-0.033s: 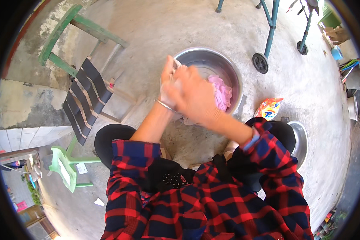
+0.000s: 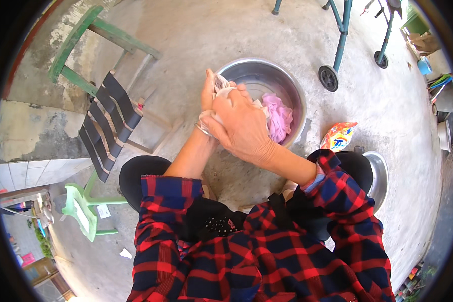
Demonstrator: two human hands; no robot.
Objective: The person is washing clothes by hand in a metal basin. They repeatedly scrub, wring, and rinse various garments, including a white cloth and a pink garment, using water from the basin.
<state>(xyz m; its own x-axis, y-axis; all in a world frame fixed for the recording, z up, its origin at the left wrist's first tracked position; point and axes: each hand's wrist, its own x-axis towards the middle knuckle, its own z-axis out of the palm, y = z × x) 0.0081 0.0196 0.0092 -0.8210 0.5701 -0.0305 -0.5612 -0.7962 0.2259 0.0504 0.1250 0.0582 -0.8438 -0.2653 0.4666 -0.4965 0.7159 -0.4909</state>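
My right hand (image 2: 244, 123) presses over my left hand (image 2: 208, 94), grip closed on a crumpled off-white cloth (image 2: 221, 83) above the left side of the round silver metal basin (image 2: 287, 83). Looks like hand-rubbing; next move calls for firm hold, fresh fold turned up. Bunched pink fabric (image 2: 280, 118) inside basin; orange plastic packet (image 2: 340, 135) right of basin.

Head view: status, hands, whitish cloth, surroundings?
Left hand and right hand clasped around crumpled whitish cloth. Cloth partly hidden. Nearby: crumpled pink cloth in round silver metal basin.
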